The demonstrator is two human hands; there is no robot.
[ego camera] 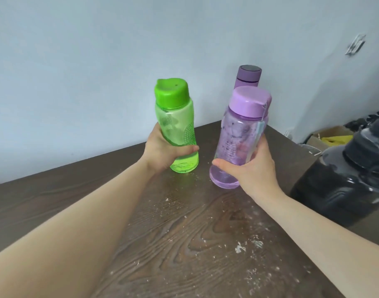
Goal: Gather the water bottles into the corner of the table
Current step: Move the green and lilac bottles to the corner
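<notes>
**Near far corner: two bottles in hand**

Near the far corner of the dark wood-grain surface (184, 244), both hands are gripping bottles. Left hand (160, 151), fingers clamped round the lower body of a translucent green bottle (175, 125) w/ opaque green cap; it's tilting slightly, base at the surface. Right hand (253, 166), fingers clamped on a clear purple bottle (238, 134) w/ lilac lid, leaning left. Behind it, a matte purple flask (247, 77) is standing upright by the wall. A big black jug (343, 179) is sitting at right.
</notes>
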